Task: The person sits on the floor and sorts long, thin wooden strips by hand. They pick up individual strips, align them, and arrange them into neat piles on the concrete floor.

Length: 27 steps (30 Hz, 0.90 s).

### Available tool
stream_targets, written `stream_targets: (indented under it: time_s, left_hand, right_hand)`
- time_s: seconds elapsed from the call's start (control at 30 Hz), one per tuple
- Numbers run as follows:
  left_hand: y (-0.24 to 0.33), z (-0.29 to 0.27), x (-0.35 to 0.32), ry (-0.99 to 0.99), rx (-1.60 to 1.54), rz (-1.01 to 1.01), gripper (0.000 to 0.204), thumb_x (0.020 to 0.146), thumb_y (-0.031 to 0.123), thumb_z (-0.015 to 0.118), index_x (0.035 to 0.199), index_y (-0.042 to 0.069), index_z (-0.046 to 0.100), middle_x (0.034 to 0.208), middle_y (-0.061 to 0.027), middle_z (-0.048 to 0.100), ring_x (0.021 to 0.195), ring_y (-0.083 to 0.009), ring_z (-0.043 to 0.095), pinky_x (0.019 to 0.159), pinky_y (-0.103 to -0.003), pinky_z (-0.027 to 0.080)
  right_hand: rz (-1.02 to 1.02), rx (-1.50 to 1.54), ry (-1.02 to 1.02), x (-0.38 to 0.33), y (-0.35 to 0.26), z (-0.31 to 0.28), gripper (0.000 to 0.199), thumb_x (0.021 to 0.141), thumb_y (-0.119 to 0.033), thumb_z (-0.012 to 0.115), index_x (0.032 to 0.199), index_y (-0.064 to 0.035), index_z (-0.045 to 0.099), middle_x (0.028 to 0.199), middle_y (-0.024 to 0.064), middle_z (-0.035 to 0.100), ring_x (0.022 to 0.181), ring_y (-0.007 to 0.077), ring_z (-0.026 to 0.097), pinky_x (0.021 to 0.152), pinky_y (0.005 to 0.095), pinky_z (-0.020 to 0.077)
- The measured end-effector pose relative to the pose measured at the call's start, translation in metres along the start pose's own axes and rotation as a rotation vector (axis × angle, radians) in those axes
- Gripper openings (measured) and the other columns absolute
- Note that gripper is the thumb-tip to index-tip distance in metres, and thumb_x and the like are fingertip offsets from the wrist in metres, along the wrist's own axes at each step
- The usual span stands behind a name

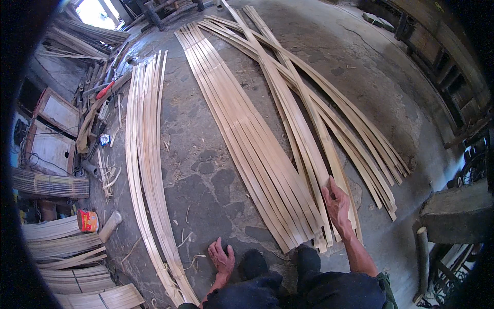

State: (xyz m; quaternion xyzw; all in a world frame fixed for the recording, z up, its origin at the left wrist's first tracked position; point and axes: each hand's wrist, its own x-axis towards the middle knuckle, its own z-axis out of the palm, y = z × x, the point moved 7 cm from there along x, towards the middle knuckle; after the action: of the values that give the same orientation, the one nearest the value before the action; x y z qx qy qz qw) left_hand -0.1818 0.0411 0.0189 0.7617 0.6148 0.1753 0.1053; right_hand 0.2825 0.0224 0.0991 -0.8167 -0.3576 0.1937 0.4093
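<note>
Long pale bamboo strips lie flat on a dark stone floor. A middle bundle of strips [247,129] runs from the far end toward me. My right hand [337,201] grips one strip [321,154] of a crossed bundle [329,108] at its near end. My left hand [221,256] rests flat on the bare floor, fingers spread, holding nothing. A third, narrower bundle of strips [144,154] curves along the left. My dark trouser knees show at the bottom.
Along the left wall stand wooden frames [54,129], stacked bamboo slats [67,257], a small orange can [87,220] and scattered tools. A stone block [455,211] and wooden post [422,262] sit at the right. Shavings litter the floor.
</note>
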Motion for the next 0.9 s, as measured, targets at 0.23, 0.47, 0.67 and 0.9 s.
stream_targets:
  time_s: [0.23,0.47,0.67,0.9]
  left_hand:
    - [0.001,0.001,-0.001,-0.002,-0.005,-0.008,0.051,0.087,0.025,0.062,0.131,0.001,0.049,0.114,-0.0202,0.050,0.108,-0.0381,0.047,0.097,-0.049,0.037]
    - [0.003,-0.001,0.000,-0.016,-0.011,-0.024,0.051,0.087,0.025,0.062,0.130,0.001,0.049,0.116,-0.0207,0.050,0.110,-0.0384,0.047,0.098,-0.050,0.037]
    - [0.001,0.001,0.001,-0.043,0.008,-0.044,0.051,0.088,0.024,0.061,0.131,0.001,0.048,0.118,-0.0218,0.049,0.112,-0.0398,0.046,0.098,-0.051,0.037]
    - [-0.002,0.002,-0.001,-0.005,0.019,-0.017,0.051,0.087,0.025,0.062,0.131,0.003,0.049,0.116,-0.0197,0.050,0.110,-0.0378,0.048,0.097,-0.050,0.037]
  right_hand:
    - [0.057,-0.210,-0.057,-0.014,0.029,-0.005,0.048,0.094,-0.028,0.066,0.133,-0.0009,0.057,0.086,0.0170,0.068,0.074,0.0145,0.058,0.072,0.0283,0.0482]
    - [-0.196,-0.459,0.070,-0.022,0.023,-0.003,0.041,0.092,-0.026,0.065,0.128,-0.0075,0.060,0.099,0.0166,0.066,0.090,0.0349,0.064,0.077,0.0433,0.0516]
    - [-0.322,-0.296,-0.145,-0.012,0.012,0.065,0.030,0.091,-0.021,0.062,0.117,-0.0050,0.060,0.096,0.0154,0.063,0.096,0.0354,0.062,0.081,0.0479,0.0502]
    - [-0.262,-0.467,-0.115,-0.006,0.000,0.075,0.031,0.089,-0.020,0.062,0.116,-0.0065,0.060,0.096,0.0173,0.064,0.094,0.0348,0.062,0.076,0.0494,0.0506]
